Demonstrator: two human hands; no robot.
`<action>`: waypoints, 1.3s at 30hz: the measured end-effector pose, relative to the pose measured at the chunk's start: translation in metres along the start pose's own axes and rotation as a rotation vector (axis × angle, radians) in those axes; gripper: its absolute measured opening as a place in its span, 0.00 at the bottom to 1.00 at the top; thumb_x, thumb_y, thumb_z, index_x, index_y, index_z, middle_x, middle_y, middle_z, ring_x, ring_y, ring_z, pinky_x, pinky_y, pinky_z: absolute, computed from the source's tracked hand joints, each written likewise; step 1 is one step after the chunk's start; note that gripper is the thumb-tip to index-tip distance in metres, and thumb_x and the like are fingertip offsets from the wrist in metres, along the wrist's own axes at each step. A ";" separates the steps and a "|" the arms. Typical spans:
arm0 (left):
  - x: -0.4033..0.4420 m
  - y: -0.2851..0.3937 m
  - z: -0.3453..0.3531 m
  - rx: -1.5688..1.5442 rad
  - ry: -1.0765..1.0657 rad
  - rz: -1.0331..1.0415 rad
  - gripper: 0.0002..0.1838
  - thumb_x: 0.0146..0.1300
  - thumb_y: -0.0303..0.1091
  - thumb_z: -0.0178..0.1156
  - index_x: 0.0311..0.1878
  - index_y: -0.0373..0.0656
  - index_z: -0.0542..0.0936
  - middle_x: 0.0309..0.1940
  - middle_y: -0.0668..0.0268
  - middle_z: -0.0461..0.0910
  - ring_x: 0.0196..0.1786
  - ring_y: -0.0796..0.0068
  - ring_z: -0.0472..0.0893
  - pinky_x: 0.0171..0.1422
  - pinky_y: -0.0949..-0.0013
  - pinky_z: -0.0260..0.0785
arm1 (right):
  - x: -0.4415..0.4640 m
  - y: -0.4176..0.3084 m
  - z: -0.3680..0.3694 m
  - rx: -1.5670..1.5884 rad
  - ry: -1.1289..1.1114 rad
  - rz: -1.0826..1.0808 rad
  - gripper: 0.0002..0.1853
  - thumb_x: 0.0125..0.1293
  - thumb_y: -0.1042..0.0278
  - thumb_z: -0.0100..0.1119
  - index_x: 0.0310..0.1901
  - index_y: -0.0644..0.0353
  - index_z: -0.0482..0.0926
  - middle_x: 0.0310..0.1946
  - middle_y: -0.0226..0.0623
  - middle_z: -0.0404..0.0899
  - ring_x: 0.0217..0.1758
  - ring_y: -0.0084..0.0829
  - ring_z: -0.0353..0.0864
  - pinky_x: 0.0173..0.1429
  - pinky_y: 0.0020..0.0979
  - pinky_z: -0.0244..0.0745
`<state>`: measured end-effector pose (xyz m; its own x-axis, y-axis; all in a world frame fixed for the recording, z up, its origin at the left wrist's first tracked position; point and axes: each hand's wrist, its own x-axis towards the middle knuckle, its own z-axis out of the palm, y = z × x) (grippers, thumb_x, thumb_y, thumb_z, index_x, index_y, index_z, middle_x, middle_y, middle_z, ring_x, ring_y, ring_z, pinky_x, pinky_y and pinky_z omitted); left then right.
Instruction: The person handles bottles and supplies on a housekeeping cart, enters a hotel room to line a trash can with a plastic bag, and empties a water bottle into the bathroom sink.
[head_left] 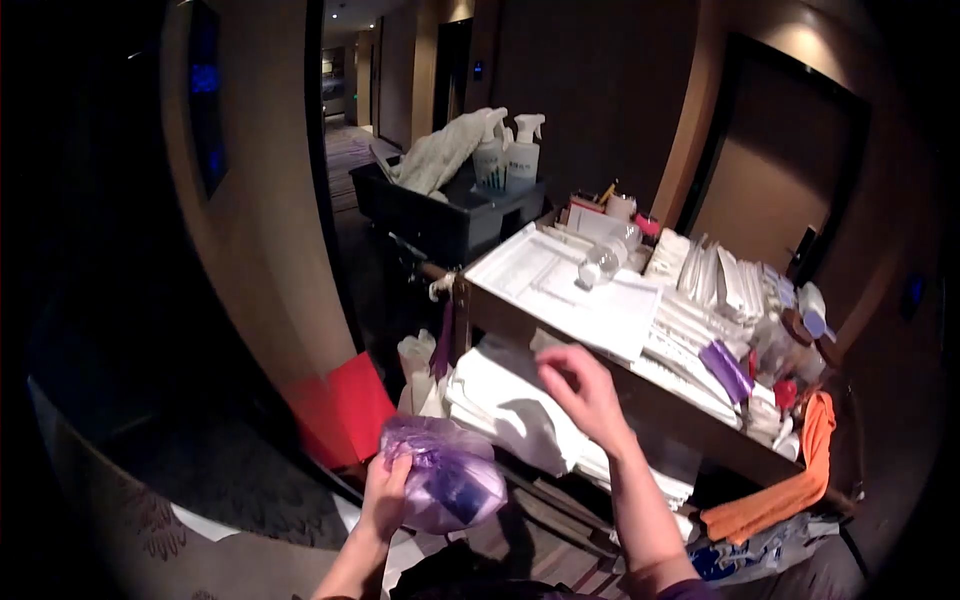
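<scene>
My left hand (387, 492) grips the gathered neck of a translucent purple plastic bag (455, 490), low in front of my body. The bag bulges, with pale and darker contents that I cannot make out. My right hand (580, 392) hangs in the air by the front of a housekeeping cart (600, 358), its fingers loosely curved and apart with nothing visible in them. Below and behind it, folded white linens (510, 405) fill the cart's lower shelf. Paper sheets (560, 290) and a clear plastic bottle (603, 262) lie on the cart top above the hand.
A dark bin (430, 205) with two spray bottles (522, 155) and a white cloth (445, 150) stands behind the cart. An orange cloth (780, 495) hangs at the cart's right end. A red panel (345, 410) is beside the left doorway. A closed door (775, 170) is at right.
</scene>
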<state>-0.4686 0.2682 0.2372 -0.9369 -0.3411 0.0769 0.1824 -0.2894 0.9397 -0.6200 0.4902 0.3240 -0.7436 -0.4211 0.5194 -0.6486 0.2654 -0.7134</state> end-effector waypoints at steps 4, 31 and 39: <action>0.048 0.024 0.010 0.047 0.240 0.179 0.13 0.63 0.26 0.49 0.51 0.37 0.72 0.39 0.67 0.77 0.42 0.78 0.75 0.49 0.74 0.67 | 0.143 0.022 0.023 -0.428 0.104 -0.478 0.19 0.59 0.64 0.61 0.50 0.62 0.73 0.45 0.45 0.74 0.49 0.46 0.74 0.52 0.37 0.71; 0.347 0.176 0.021 -0.699 0.502 0.937 0.16 0.68 0.40 0.50 0.53 0.43 0.75 0.52 0.63 0.75 0.56 0.65 0.72 0.65 0.59 0.62 | 0.501 0.067 -0.046 -0.513 -0.211 -0.834 0.23 0.67 0.48 0.51 0.32 0.64 0.76 0.24 0.49 0.76 0.29 0.49 0.75 0.34 0.41 0.70; 0.453 0.023 0.038 1.308 -0.132 0.501 0.40 0.50 0.55 0.66 0.60 0.38 0.65 0.56 0.50 0.68 0.61 0.55 0.64 0.67 0.58 0.55 | 0.515 0.079 -0.030 -0.683 -0.343 -0.875 0.22 0.67 0.46 0.48 0.34 0.61 0.74 0.26 0.49 0.75 0.32 0.49 0.76 0.36 0.43 0.70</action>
<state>-0.8998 0.1412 0.3060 -0.8900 -0.0521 0.4529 0.1635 0.8908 0.4239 -1.0587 0.3204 0.5493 0.0172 -0.8768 0.4805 -0.9496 0.1362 0.2825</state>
